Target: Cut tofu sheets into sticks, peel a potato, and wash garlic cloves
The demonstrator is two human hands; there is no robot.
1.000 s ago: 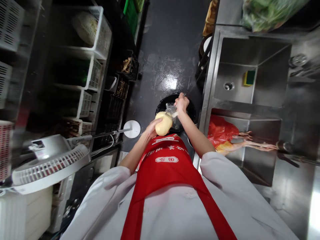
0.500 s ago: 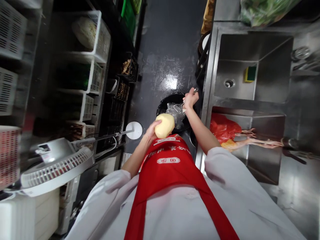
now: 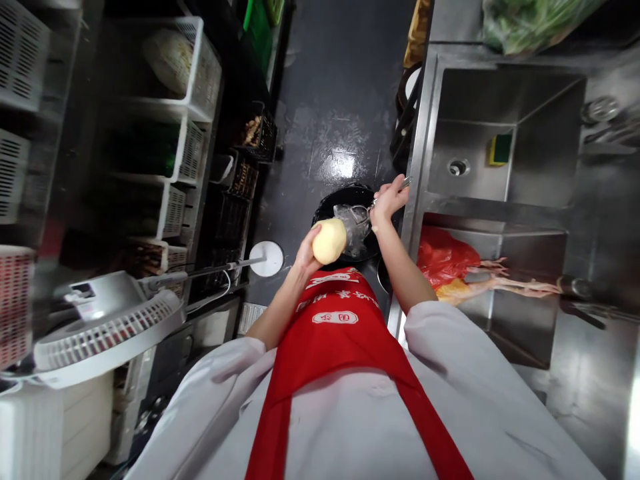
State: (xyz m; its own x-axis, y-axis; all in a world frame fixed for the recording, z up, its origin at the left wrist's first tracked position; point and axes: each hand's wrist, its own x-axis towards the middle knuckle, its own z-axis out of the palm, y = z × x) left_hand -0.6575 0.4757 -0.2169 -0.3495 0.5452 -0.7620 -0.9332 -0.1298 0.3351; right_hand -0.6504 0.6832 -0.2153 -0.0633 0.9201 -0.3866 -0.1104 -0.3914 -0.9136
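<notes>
My left hand is closed round a pale yellow peeled potato, held in front of my red apron. My right hand is closed on a metal peeler whose head lies against the potato's right side; its handle end sticks out past my fingers toward the sink edge. Both hands hang over a black bin on the floor, lined with clear plastic.
A steel double sink runs along the right, with a green-yellow sponge, a red bag and raw chicken feet. White basket shelves line the left. A white fan stands at lower left on the dark wet floor.
My right hand has swung from above the potato out to the right toward the sink edge, drawing the peeler along. My left hand has lifted and turned the potato a little.
</notes>
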